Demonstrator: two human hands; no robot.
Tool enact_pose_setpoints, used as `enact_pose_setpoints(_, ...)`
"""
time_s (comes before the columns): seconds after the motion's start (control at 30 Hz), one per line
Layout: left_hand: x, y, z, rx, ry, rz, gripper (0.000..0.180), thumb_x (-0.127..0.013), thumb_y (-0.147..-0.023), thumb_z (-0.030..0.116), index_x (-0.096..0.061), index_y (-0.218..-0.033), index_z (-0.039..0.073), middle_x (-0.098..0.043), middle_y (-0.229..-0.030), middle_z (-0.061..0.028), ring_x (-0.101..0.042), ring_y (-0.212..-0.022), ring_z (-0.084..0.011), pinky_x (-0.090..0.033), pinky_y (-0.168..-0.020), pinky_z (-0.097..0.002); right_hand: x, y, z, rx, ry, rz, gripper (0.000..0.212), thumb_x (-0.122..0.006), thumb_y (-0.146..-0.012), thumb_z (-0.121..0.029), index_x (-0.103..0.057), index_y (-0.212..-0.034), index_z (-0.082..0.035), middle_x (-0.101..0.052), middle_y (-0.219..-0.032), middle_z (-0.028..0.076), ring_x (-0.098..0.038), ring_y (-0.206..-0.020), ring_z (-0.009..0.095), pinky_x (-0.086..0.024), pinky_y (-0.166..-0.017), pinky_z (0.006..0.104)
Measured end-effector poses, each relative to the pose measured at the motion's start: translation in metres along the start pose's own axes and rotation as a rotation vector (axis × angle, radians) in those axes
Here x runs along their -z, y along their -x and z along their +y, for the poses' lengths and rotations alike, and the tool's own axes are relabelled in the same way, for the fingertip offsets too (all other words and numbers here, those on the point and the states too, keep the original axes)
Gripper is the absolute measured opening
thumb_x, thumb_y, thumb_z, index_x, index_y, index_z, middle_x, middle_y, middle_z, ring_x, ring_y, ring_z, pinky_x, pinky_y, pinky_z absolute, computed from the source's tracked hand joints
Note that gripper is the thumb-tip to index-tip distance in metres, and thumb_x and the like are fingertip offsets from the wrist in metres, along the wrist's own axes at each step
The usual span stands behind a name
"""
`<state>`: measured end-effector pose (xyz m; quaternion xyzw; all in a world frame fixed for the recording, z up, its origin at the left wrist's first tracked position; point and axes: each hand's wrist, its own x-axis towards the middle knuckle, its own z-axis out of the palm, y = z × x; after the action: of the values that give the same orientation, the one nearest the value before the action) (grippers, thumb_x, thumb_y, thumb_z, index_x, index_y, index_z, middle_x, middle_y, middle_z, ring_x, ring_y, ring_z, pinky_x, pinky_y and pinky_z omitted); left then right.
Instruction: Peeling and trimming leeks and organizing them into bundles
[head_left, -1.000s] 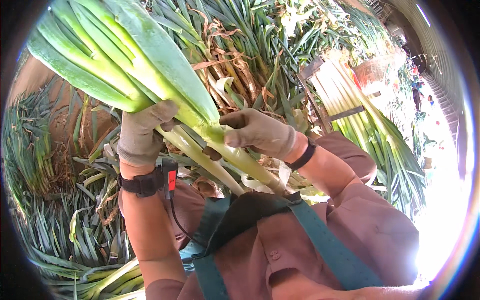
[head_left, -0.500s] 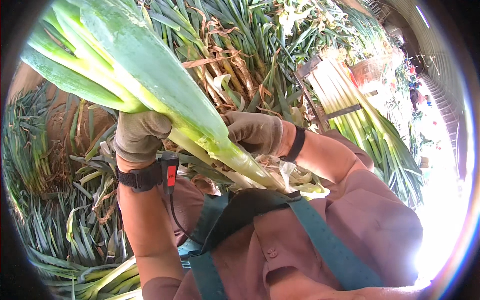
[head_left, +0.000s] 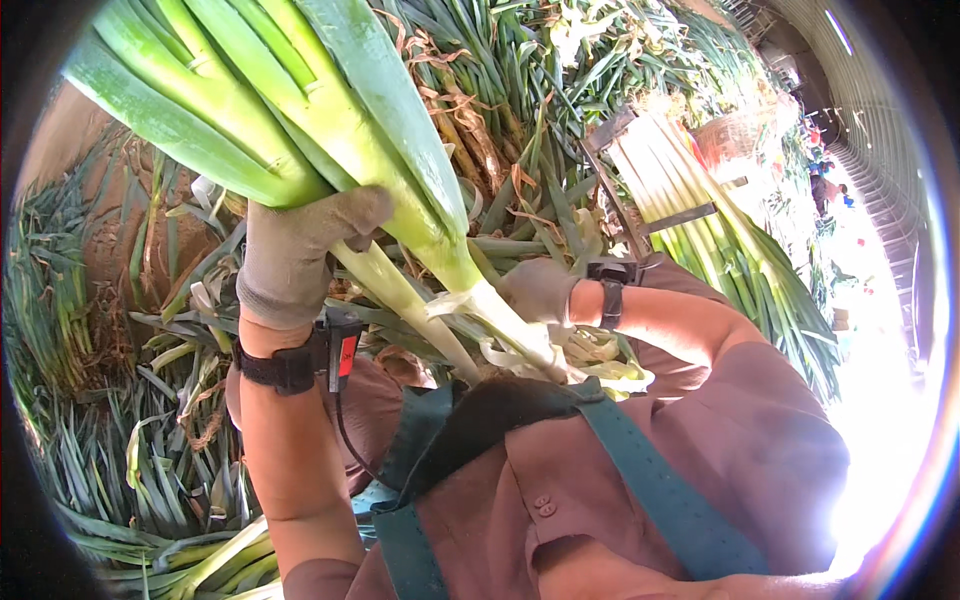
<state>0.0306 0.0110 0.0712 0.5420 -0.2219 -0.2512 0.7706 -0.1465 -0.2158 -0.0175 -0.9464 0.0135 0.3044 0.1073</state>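
My left hand (head_left: 310, 245), in a grey-brown work glove, is closed round the leaf bases of two leeks. The thicker leek (head_left: 400, 195) slants from the broad green leaves at upper left to its white root end by my lap. Beside it runs the slimmer pale stalk of the second leek (head_left: 415, 310). A torn pale outer layer (head_left: 455, 302) sticks out from the thicker stalk. My gloved right hand (head_left: 537, 292) is just right of that stalk's white part, fingers curled. Its fingertips are partly hidden, so what they hold does not show.
Trimmed leeks (head_left: 680, 190) lie stacked in a metal rack (head_left: 615, 185) at the right. Heaps of untrimmed leeks (head_left: 490, 120) spread behind, with more leeks (head_left: 110, 460) at left. Peeled scraps (head_left: 600, 365) lie by my lap. A teal apron (head_left: 650, 480) covers my front.
My right hand has moved right and down along the stalk. The leeks in my left hand have shifted right and turned, and a torn outer layer now stands off the thicker stalk.
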Motion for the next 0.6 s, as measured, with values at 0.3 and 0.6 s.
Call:
enact_pose_setpoints(0.3, -0.007, -0.022, -0.020, -0.011, -0.187, 0.173, 0.024, -0.082, -0.076, 0.006, -0.070, -0.096, 0.001, -0.068, -0.080, -0.0034, -0.061, -0.062, -0.0100, -0.049, -0.054, -0.0232, 0.085, 0.034, -0.048, 0.477, -0.085, 0.970, 0.028, -0.074, -0.085, -0.030, -0.070, -0.100, -0.006, -0.063, -0.121, 0.010, -0.063, -0.108, 0.030, -0.047, -0.100, 0.0460)
enact_pose_setpoints(0.6, -0.008, -0.026, -0.032, 0.018, -0.101, 0.170, 0.018, -0.080, -0.079, 0.004, -0.071, -0.095, 0.001, -0.069, -0.082, -0.0042, -0.060, -0.062, -0.0100, -0.046, -0.051, -0.0226, 0.024, 0.102, -0.011, 0.614, -0.247, 0.116, 0.013, -0.066, -0.087, -0.021, -0.065, -0.087, -0.008, -0.063, -0.085, 0.009, -0.063, -0.090, 0.031, -0.050, -0.092, 0.0406)
